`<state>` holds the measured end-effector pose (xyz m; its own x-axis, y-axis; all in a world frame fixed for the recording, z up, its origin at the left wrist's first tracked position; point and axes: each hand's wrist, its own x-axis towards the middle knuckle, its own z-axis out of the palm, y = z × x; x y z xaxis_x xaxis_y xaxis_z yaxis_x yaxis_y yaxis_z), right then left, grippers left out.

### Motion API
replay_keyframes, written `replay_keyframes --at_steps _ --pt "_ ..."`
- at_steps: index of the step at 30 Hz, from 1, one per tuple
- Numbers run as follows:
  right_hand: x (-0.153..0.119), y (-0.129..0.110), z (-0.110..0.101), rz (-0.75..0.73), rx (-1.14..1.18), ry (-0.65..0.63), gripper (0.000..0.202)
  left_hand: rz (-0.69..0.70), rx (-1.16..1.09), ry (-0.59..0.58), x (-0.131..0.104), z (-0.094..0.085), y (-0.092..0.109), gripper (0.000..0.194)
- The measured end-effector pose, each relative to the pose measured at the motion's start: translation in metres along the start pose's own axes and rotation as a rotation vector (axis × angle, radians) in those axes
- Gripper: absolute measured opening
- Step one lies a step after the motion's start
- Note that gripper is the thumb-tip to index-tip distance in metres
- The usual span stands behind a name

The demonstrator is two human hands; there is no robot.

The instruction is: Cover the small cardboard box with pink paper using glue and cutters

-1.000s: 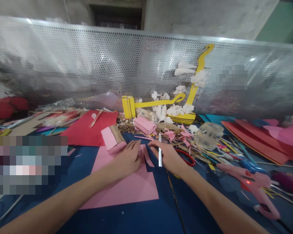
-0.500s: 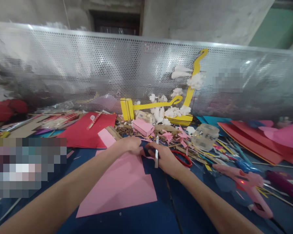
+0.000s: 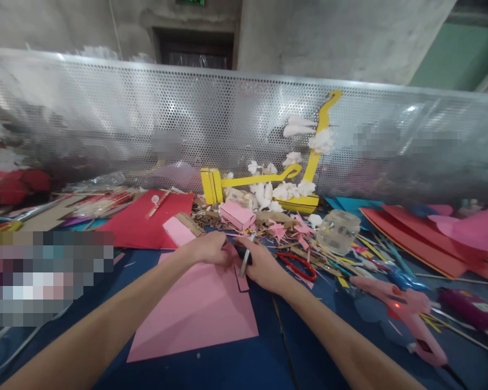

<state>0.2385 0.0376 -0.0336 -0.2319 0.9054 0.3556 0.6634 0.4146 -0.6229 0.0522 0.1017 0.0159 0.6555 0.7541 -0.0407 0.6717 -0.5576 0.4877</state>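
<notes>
Paper (image 3: 197, 311) under curled left hand (image 3: 212, 249), silvery tool (image 3: 248, 255) gripped in right hand (image 3: 263, 264)

Grey concrete wall (image 3: 333, 43) behind; dark opening (image 3: 197, 51), green sign (image 3: 190, 2) above; perforated metal panel (image 3: 146, 108) catching light; blue table (image 3: 211, 363).

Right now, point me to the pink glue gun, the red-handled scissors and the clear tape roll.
Pink glue gun (image 3: 426, 339): head view, on its handle.
Red-handled scissors (image 3: 305, 268): head view, on the red handle loop.
Clear tape roll (image 3: 336, 234): head view, on its side.
</notes>
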Motion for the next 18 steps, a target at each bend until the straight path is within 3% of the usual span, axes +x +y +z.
replay_keyframes --at_steps 6,13,18 --pt "0.004 0.001 -0.003 0.029 0.137 0.026 0.028 -0.027 -0.175 0.119 -0.01 0.008 -0.004 0.007" --pt "-0.006 -0.008 -0.006 0.042 0.135 0.058 0.011 -0.066 -0.545 0.065 -0.023 0.033 -0.001 0.025" --pt "-0.006 -0.01 -0.005 0.035 0.122 0.079 0.022 -0.061 -0.684 0.095 -0.025 0.046 -0.004 0.027"
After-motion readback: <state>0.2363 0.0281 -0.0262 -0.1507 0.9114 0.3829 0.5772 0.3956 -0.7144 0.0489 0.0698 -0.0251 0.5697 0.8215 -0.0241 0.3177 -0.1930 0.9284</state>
